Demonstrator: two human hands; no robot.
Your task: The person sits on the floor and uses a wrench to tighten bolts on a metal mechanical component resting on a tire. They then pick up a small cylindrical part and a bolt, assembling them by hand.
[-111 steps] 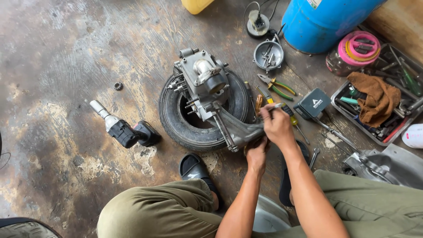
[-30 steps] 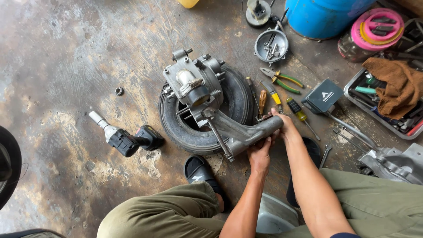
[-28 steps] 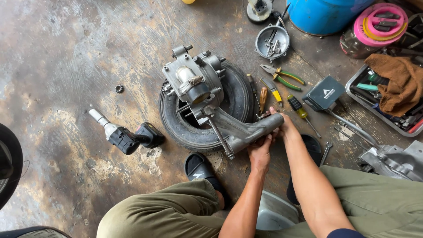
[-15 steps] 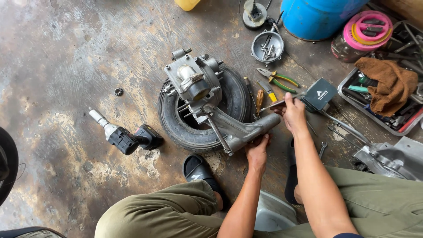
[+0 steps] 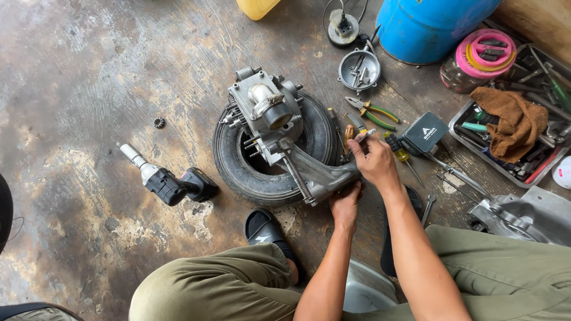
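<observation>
Grey engine casing [image 5: 279,128]: lies across a black tyre [image 5: 238,169] on the stained concrete floor [image 5: 89,71], middle of the view.
Open room: bare floor from 8 to 11 o'clock of the tyre, broken only by a cordless impact wrench [image 5: 169,181] and a small nut [image 5: 158,122].
Crowded edge: pliers [image 5: 372,110], a blue drum [image 5: 428,27] and a tool tray [image 5: 505,154] fill 1 to 3 o'clock.
Left hand [image 5: 345,205]: fingers closed on the casing's arm at its 5 o'clock end.
Right hand [image 5: 375,160]: fingers pinched shut on a thin metal tool [image 5: 364,135], just beside that arm.
</observation>
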